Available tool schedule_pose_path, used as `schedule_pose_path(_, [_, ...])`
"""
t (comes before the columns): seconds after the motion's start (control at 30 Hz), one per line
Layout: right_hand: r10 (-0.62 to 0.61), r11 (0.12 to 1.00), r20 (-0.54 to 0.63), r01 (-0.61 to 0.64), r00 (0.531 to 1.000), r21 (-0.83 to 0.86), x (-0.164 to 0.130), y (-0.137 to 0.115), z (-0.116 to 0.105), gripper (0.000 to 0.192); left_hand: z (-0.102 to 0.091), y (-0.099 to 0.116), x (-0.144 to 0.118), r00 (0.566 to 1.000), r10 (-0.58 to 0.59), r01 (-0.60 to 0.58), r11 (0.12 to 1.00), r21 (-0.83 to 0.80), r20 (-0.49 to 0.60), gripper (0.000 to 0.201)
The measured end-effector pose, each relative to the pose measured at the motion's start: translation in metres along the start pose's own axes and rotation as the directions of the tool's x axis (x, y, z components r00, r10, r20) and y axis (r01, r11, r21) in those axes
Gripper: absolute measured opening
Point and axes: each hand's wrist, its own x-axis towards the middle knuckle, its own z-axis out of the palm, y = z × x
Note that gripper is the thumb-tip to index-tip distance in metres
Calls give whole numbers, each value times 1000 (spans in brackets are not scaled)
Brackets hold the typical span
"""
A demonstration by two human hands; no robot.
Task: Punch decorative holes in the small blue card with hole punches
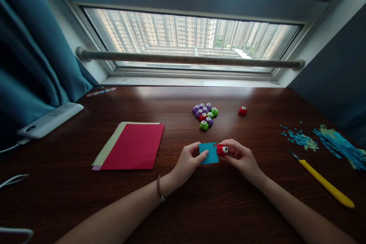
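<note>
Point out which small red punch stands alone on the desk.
The red punch right of the cluster of punches; another red one sits inside that cluster, and a third is in the right hand.

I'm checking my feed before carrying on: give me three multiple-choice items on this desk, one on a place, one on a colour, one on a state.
1. Where is the yellow knife?
A. right of the hands
B. on the red paper
C. on the windowsill

2. What colour is the paper square being held?
A. red
B. blue
C. yellow

3. How is the red punch in the right hand?
A. lying loose on the desk
B. gripped at the square's edge
C. among the punch cluster

Answers: A, it lies by the right forearm; B, it is blue; B, the left hand holds the square into it.
</note>
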Motion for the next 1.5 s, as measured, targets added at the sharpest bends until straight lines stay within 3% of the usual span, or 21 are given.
schedule_pose_path(0.23, [-50, 994, -5, 49, 999, -94, -3, 7, -2, 31, -1, -1, 0, 999, 20, -17, 997, 75, -38, 31])
schedule_pose_path(0.7, [-15, 990, -51, 8, 999, -138, -6, 1, -1, 24, -2, -1, 0, 998, -28, 25, 998, 53, 50, 28])
schedule_pose_path(1.0, [-84, 981, 28, 87, 996, -171, -7, 4, -1, 25, -2, 1, 1, 998, -14, 11, 998, 61, 56, 29])
schedule_pose_path(1.3, [-105, 948, 111, 133, 988, -288, -5, -2, -6, 27, -1, -3, 1, 999, 16, -26, 964, 263, 41, 29])
schedule_pose_path(1.5, [-145, 861, 175, 211, 974, -463, -1, -3, -13, 28, -2, -6, -3, 996, 80, -85, 816, 572, 35, 32])
